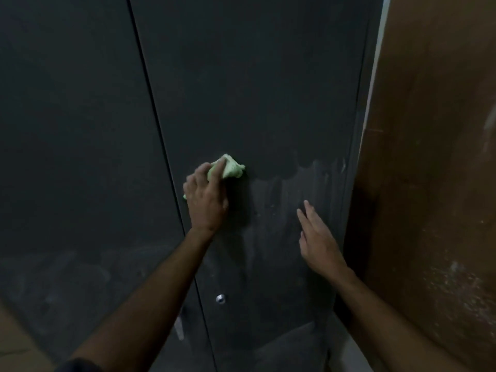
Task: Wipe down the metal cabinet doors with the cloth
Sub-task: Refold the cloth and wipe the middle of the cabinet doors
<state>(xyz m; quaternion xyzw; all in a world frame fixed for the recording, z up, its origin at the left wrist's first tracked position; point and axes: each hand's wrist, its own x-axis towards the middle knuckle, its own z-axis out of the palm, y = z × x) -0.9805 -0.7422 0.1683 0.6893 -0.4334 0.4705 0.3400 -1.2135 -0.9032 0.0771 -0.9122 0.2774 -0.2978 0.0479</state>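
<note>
My left hand (pixel 205 201) holds green cloth (pixel 228 170), fingers (pixel 220 167) curled on it, pressed on right cabinet door (pixel 268 89) near gap between 2 doors; my right hand (pixel 318 242) flat on same door, fingers straight, holding nothing; pale dusty streaks (pixel 316 178) beside cloth; cloth could slip from fingers if I press loose; streaks could stay if cloth is dirty; small silver lock (pixel 220 298) lower down; no words or labels to read.
</note>
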